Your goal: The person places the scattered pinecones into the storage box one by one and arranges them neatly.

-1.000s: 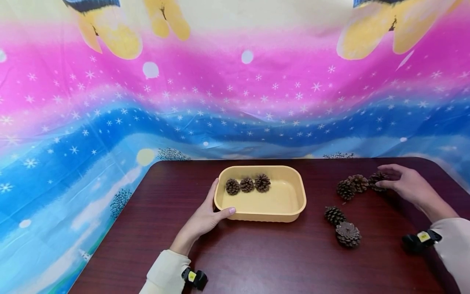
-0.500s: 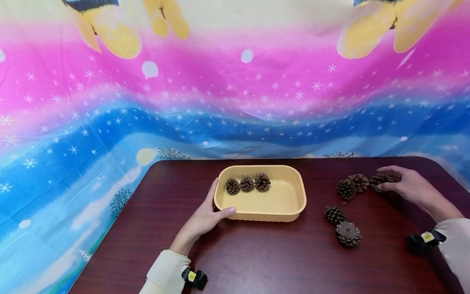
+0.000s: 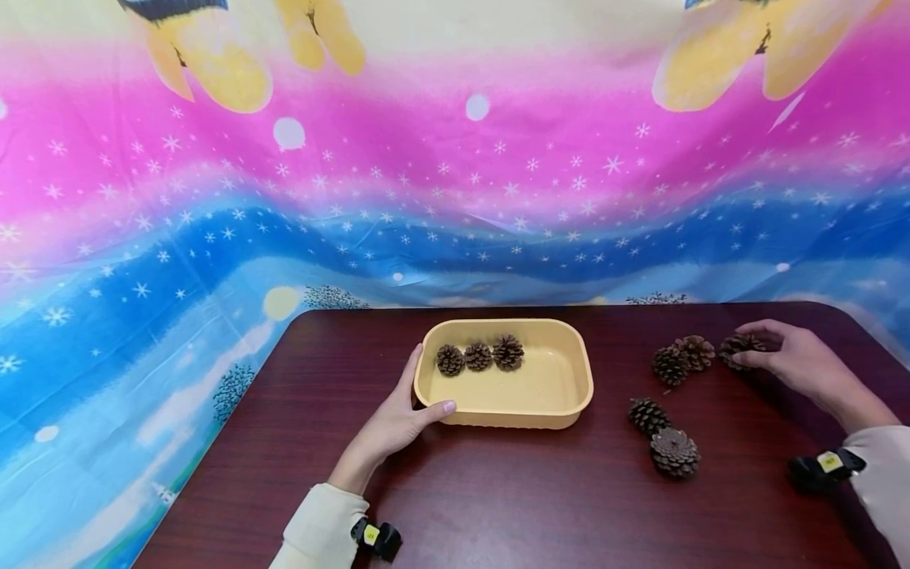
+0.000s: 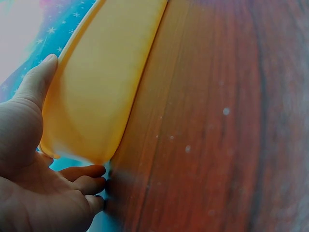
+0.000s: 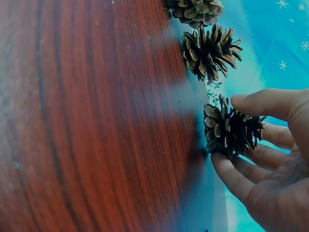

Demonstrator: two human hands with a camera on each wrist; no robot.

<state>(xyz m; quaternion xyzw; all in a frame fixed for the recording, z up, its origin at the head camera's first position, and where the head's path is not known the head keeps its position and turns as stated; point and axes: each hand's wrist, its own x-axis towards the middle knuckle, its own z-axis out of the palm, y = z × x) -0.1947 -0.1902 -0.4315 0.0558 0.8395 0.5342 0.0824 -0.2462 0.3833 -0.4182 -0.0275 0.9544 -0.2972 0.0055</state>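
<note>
Dark table [image 3: 526, 498]: one tray [image 3: 550, 379], three pinecones [image 3: 479, 357] inside, five outside.

Cannot see some fingers of the left hand [image 3: 393, 424] from above, out of sight beside the tray [image 3: 498, 393]; cannot see all of the gripped pine cone [image 5: 217, 128] either, partly covered by the right hand [image 3: 802, 365]. Cannot tell from above resting on the desk [image 3: 533, 490] from just clear for that cone. Too small to read: yellow labels [image 3: 371, 535] at both wrists. Cut off in the head view: both sleeves [image 3: 320, 521], near side of the desk, yellow printed shapes [image 3: 231, 67] along the top. In the left wrist view, cropped above: tray, contents hidden behind the wall. In the right wrist view, cropped above: topmost pine cone [image 5: 197, 12]; blurred: desk surface at left.
</note>
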